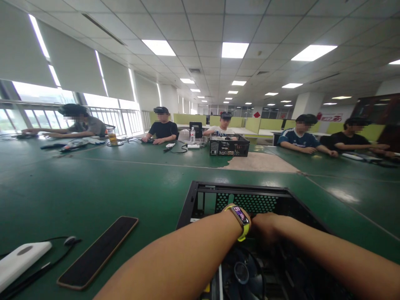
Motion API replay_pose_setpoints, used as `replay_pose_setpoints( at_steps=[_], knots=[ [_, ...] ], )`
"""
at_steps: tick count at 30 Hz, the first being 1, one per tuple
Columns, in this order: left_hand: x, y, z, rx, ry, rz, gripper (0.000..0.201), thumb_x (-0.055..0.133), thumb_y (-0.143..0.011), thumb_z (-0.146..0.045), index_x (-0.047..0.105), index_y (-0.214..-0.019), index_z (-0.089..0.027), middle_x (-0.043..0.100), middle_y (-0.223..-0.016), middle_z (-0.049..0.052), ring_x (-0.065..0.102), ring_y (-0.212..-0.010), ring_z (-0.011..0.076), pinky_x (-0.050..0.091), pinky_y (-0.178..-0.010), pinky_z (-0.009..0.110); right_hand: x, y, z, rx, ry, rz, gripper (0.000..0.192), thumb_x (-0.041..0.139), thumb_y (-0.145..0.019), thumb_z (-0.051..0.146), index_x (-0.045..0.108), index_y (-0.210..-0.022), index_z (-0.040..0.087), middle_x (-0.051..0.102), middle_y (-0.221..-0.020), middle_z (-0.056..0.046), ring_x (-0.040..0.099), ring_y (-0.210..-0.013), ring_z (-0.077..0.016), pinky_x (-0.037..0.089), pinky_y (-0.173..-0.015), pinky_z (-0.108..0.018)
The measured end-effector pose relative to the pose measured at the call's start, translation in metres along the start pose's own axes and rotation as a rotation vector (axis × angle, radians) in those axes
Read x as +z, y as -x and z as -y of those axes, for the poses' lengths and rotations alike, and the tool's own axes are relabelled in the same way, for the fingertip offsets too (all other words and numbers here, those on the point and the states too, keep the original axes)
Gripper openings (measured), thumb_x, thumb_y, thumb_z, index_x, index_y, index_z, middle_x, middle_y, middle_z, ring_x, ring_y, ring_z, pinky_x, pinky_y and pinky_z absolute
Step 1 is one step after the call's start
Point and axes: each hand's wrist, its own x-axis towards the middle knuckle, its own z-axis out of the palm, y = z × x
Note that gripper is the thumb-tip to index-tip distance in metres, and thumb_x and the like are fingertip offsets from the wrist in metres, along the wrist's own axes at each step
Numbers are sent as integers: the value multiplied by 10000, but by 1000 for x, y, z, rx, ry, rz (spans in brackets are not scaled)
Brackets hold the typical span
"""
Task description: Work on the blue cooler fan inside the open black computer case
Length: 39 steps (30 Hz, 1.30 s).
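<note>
Your fingers were out of sight down in the case [190,200], so I could not tell whether they were spread, pressed together or pinching a part. Your right hand [265,226] showed only its back, blurred and shadowed; your left hand [248,215] was nearly all hidden beyond the watch [240,214]. The 2 hands were close together near the perforated panel [259,203], with the fan [242,273] nearer to you, below your left forearm.

I judged the step in hand to be close work on something inside the case, which lay open side up on the desk [150,187] right in front of you. The next move, I judged, called for a clearer view past your wrists and for keeping your forearm off the fan.

Left of the case lay a phone [100,252], and beyond it a white device [25,260]. Well apart, across the desk, stood a 2nd case [229,146] and a bottle [192,135].
</note>
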Motion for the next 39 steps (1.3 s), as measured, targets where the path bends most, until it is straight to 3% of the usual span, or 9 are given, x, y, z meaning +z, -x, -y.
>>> replay_pose_setpoints(
  at_steps=[4,8,14,21,27,31,39],
  knots=[
    [-5,2,-1,11,-68,109,392,768,-512,-350,740,-900,-298,726,-851,51,643,-894,313,512,-760,450,0,-4,-4,24,21,31,357,757,-496,302,718,-837,201,700,-851,-53,665,-832,-278,517,-677,-318],
    [-7,5,-2,10,-98,164,356,760,-528,-357,744,-878,-295,725,-838,52,644,-865,311,505,-769,475,3,-9,-8,33,19,55,371,772,-471,305,724,-824,200,697,-812,-38,665,-782,-253,514,-664,-302],
    [-12,8,-2,21,-96,196,474,826,-424,-330,741,-889,-300,725,-876,33,638,-886,315,511,-760,454,4,-10,-10,28,8,57,382,781,-448,309,729,-812,206,694,-791,-22,662,-748,-232,508,-641,-280],
    [-15,9,-2,26,-93,209,480,854,-384,-388,746,-841,-287,727,-790,20,644,-798,282,499,-785,449,1,-4,-8,13,-10,44,342,779,-468,306,725,-788,200,691,-778,-24,658,-738,-231,500,-634,-281],
    [-13,10,-1,45,-127,244,244,838,-397,-339,702,-576,-244,690,-652,14,642,-708,278,510,-743,476,0,-2,-8,-6,-30,27,325,753,-525,314,722,-827,197,690,-786,-23,659,-756,-223,501,-641,-270],
    [-14,10,-2,49,-144,303,190,819,-401,-254,641,-446,-207,651,-563,17,631,-636,261,520,-705,453,0,-4,-9,-1,-20,29,272,741,-539,317,720,-778,188,685,-744,-23,657,-730,-217,503,-644,-273],
    [-12,10,-3,38,-172,293,305,848,-383,-400,706,-587,-224,688,-642,26,638,-685,268,513,-742,464,-2,2,-1,0,33,51,311,767,-472,309,717,-753,186,692,-771,-34,660,-742,-250,507,-623,-294]
  ],
)
